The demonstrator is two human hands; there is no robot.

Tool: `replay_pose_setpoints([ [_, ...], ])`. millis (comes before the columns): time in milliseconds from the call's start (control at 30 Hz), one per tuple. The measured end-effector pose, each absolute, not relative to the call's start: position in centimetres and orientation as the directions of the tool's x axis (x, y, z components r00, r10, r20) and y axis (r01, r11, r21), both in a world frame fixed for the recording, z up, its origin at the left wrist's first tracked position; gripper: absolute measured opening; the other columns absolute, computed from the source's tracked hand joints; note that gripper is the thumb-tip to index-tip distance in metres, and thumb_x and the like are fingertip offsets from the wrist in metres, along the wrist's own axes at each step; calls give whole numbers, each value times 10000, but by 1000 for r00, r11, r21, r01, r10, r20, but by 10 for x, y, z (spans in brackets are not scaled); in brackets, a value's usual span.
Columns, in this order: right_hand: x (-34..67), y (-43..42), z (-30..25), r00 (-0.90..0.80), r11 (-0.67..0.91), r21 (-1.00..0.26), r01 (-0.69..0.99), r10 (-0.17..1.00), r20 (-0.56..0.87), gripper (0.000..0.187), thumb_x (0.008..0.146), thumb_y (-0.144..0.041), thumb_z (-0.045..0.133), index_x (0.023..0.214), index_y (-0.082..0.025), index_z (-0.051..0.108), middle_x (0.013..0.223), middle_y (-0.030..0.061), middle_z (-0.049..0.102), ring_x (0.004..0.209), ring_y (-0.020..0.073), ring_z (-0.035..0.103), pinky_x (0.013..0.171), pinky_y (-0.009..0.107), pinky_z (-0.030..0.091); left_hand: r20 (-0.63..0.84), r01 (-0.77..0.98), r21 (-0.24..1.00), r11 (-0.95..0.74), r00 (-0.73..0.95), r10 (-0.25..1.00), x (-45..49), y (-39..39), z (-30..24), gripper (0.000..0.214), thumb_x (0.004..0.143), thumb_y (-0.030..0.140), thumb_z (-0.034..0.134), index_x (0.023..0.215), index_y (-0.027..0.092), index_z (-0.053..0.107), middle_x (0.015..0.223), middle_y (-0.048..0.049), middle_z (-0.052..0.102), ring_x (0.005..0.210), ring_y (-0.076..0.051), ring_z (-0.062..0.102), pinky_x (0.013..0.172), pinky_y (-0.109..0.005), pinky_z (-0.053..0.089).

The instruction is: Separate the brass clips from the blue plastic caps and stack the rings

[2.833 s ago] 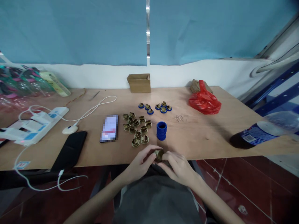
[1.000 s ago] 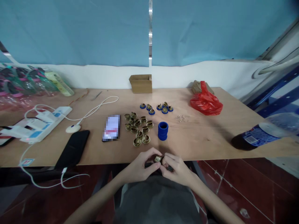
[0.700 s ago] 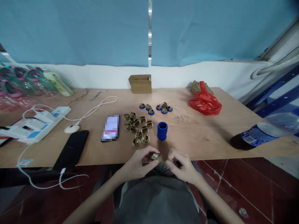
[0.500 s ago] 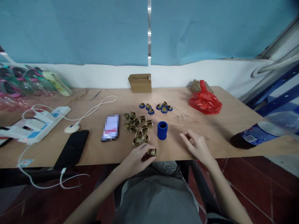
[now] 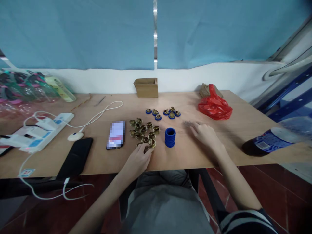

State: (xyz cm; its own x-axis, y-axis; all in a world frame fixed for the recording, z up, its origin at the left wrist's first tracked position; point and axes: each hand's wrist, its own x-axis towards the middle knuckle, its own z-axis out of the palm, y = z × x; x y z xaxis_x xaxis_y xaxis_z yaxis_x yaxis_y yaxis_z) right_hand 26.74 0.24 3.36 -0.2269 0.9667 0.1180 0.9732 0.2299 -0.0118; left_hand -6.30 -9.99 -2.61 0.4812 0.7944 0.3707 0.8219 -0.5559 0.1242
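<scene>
My left hand (image 5: pixel 138 160) is at the near edge of a cluster of round brass fittings (image 5: pixel 143 128), each with a raised part on top. Its thumb and fingers close round a brass fitting (image 5: pixel 146 149), mostly hidden by the fingers. My right hand (image 5: pixel 206 136) reaches forward over the table, fingers stretched out, their tips at a small pile of thin wire pieces (image 5: pixel 187 123). Between the hands stands a stack of blue rings (image 5: pixel 170 137). Farther back are several brass fittings seated in blue rings (image 5: pixel 172 112).
A phone with a lit screen (image 5: pixel 116 135) and a black phone (image 5: pixel 75 158) lie left, near a power strip (image 5: pixel 46 133) with cables. At the back stands a cardboard box (image 5: pixel 147 88). To the right are a red plastic bag (image 5: pixel 215 106) and a cola bottle (image 5: pixel 265 142) on its side.
My left hand has moved left and forward with the brass fitting, to the cluster's near edge. My right hand has reached forward to the wire pieces.
</scene>
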Motion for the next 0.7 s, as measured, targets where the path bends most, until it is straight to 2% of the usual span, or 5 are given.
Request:
replay_pose_setpoints([
  [133, 253, 28, 41, -355, 358, -15, 934, 930, 94, 301, 1043, -304, 443, 1089, -155, 701, 1056, 159, 743, 891, 260, 699, 737, 305, 434, 442, 856, 85, -510, 426, 789, -68, -92, -33, 455, 871, -37, 492, 1220, 195, 668, 1255, -161, 584, 1175, -299, 592, 999, -482, 563],
  [233, 238, 60, 41, -415, 425, -115, 898, 904, 100, 260, 1013, -251, 497, 1169, -155, 681, 1007, 132, 761, 852, 234, 690, 722, 286, 425, 529, 870, 94, -484, 368, 764, -65, -93, -35, 434, 889, -15, 504, 1214, 211, 685, 1310, -170, 577, 1230, -317, 573, 1031, -507, 533],
  [333, 219, 88, 33, -394, 412, -199, 889, 911, 122, 304, 1011, -270, 527, 1270, -154, 638, 990, 113, 773, 816, 223, 682, 704, 277, 421, 596, 836, 126, -534, 367, 715, -57, -100, -34, 376, 912, 14, 500, 1201, 183, 671, 1288, -167, 593, 1195, -295, 588, 1028, -477, 529],
  [500, 197, 110, 15, -328, 361, -264, 894, 931, 162, 244, 1008, -275, 538, 1124, -114, 681, 966, 141, 769, 834, 219, 673, 730, 274, 440, 561, 679, 263, -685, 470, 681, -43, -109, -35, 328, 895, 0, 448, 1098, 168, 644, 1109, -120, 635, 1064, -233, 625, 970, -398, 554],
  [700, 204, 101, 33, -287, 365, -318, 875, 920, 266, 239, 1009, -252, 503, 1023, -140, 713, 931, 111, 769, 807, 210, 687, 722, 277, 448, 511, 617, 368, -696, 491, 706, -45, -107, -37, 295, 923, 4, 443, 1086, 181, 613, 1095, -102, 648, 1037, -217, 632, 966, -379, 546],
])
